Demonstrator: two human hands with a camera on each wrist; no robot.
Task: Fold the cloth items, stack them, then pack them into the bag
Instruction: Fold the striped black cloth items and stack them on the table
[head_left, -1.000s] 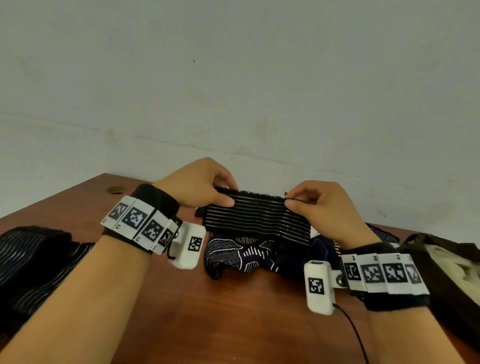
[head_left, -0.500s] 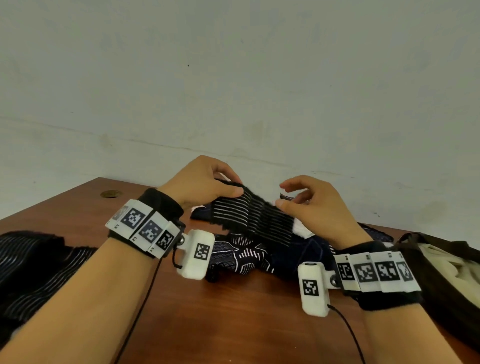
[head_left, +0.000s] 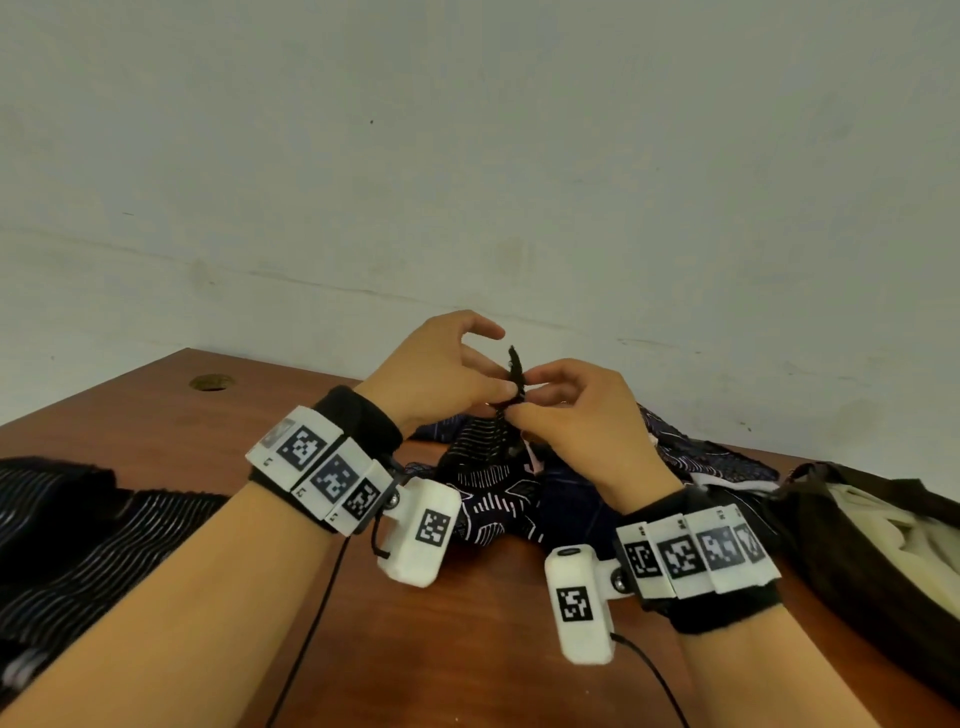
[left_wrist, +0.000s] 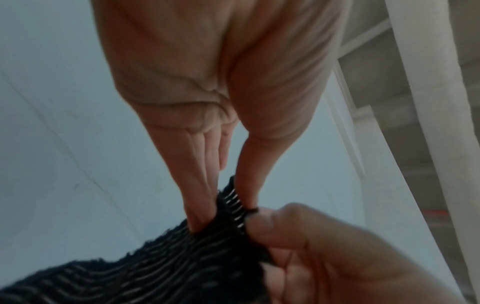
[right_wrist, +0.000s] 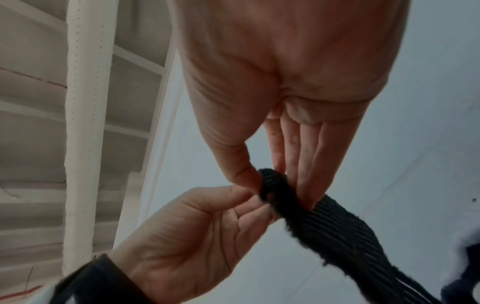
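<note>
Both hands meet above the table's far middle and pinch the same end of a black cloth with thin white stripes. My left hand pinches it between thumb and fingers; in the left wrist view the striped cloth hangs down from that pinch. My right hand pinches the cloth from the other side, its thumb against the left hand's thumb. Below them a dark blue patterned cloth lies crumpled on the table. The dark bag stands at the right, with something cream inside.
A second black striped cloth lies heaped at the table's left edge. The brown wooden table has a round cable hole at the far left. A pale wall rises just behind the table.
The hands, which held the striped cloth stretched wide between them, have come together. The cloth's two ends now meet, and it hangs doubled from the pinch.
</note>
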